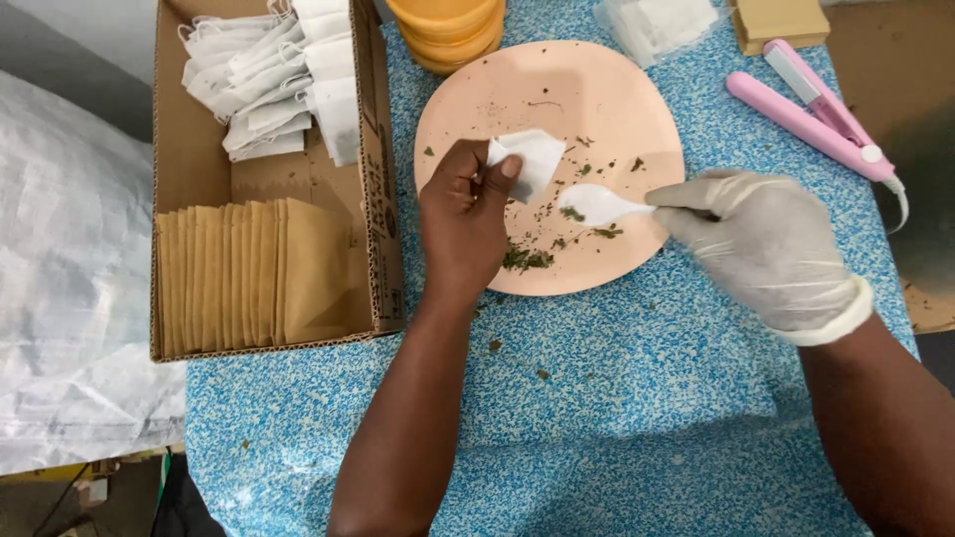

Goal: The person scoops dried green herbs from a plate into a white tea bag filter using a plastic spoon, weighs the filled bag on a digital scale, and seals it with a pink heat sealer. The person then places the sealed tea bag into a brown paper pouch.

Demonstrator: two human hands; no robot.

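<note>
Left hand (463, 214) is pinching a white bag (529, 159) over the plate (597, 89), gloved right hand (761, 244) is gripping a white spoon (602, 204) beside it.

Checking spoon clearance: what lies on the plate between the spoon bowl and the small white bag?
Head view: only bare pink plate with scattered green flakes separates spoon from bag.

Views: one camera only, worn on the person's head.
Looks: almost straight down at the blue speckled surface (617, 398).
How near: close; both forearms come in from the bottom edge and fill much of the picture.
Middle: the pink plate (597, 89) sits just above the centre.
Edges: a cardboard box (298, 179) at the left, a pink tool (816, 114) at the top right.
Shared part: none, with just one view.
</note>
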